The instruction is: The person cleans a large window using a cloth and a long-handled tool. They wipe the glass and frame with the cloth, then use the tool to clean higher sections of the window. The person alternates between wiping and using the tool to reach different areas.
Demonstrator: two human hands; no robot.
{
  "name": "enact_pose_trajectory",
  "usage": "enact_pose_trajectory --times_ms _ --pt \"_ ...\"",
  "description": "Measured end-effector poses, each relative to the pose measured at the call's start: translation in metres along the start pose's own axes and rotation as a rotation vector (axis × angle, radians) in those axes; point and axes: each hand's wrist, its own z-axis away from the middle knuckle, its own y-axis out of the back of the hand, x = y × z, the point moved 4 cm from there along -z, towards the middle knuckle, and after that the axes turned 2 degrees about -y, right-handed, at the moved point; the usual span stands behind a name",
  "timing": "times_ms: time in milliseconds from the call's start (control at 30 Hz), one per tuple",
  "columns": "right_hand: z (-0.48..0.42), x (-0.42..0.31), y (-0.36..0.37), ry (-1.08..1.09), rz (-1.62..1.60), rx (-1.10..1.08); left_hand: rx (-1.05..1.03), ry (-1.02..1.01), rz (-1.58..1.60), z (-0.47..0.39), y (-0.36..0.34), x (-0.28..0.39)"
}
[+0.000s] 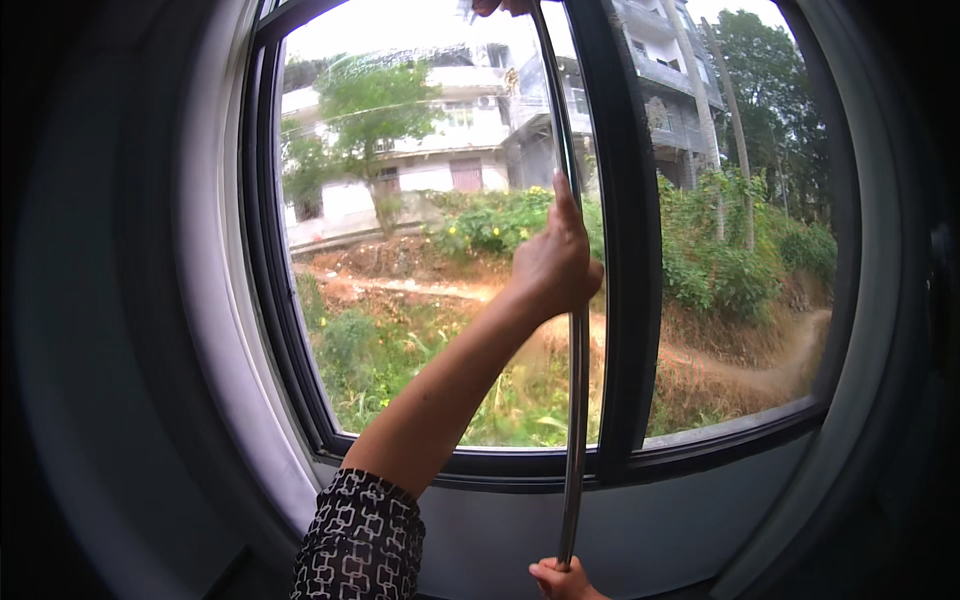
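Observation:
My left hand (555,262) is wrapped around a shiny metal pole (576,375) at about mid-length, its index finger stretched up along the shaft. The left arm, in a black sleeve with a pale chain-like pattern (360,536), reaches up from the lower left. At the bottom edge, my right hand (566,579) grips the pole's lower end. The pole stands nearly upright before a window pane (420,315), close to the dark middle window frame (619,247). At the top edge, a reddish-brown thing (502,6) shows beside the pole; most of it is cut off.
A second pane (739,322) lies right of the middle frame. White reveal (214,247) borders the window on the left, and a pale wall (480,532) runs below it. Outside stand buildings (465,142), a tree (379,112) and shrubs (495,225) on a slope.

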Motion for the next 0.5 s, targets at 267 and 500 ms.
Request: enact_pose_trajectory --times_ms 267,500 --pt "-0.021 -0.023 0.014 -0.251 0.246 -0.017 0.223 0.145 0.131 0.005 0.021 -0.069" --pt "-0.047 -0.052 0.006 -0.111 0.484 0.021 0.461 0.219 0.236 0.029 0.052 -0.169"
